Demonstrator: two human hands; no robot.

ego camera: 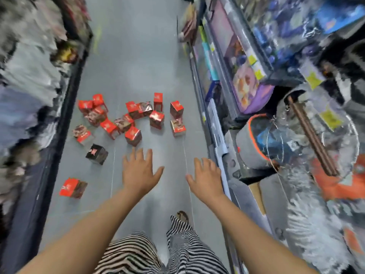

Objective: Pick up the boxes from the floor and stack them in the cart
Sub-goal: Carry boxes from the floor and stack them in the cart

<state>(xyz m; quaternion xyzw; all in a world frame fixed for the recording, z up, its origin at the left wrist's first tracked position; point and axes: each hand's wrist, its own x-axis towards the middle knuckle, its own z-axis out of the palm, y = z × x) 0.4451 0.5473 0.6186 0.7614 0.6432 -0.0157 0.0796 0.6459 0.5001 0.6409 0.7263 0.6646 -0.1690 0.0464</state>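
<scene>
Head view, looking down a shop aisle; edges of frame blurred.

Left hand point(140, 172): palm down, fingers straight and spread wide, holding nothing, over bare grey floor point(138, 56). Right hand point(206, 176): the same, fingers spread, empty, at 3 o'clock from the left hand and apart from it, just beside the foot of the right-hand shelving point(235, 80).

Red boxes point(133, 134): a loose scatter on the floor, at 11 to 1 o'clock from the left hand, none touched by either hand. They face mixed ways.
- Tall red box point(158, 101) at the far side of the scatter: upright, long axis vertical.
- Several others are tipped, red faces turned different ways; finer detail too blurred to read.
- Dark box point(96, 154): alone at 10 o'clock from the left hand, corner toward the camera, near-cubic, so no long axis can be told.
- Lone red box point(72, 187): at 8 o'clock from the left hand, lying on its side, long axis roughly 9-to-3 o'clock, red end toward 9 o'clock.

Left-hand shelving point(29, 76) borders the aisle at 9 o'clock. Striped trousers point(128, 254) and one foot point(182, 215) at 6 o'clock.
</scene>
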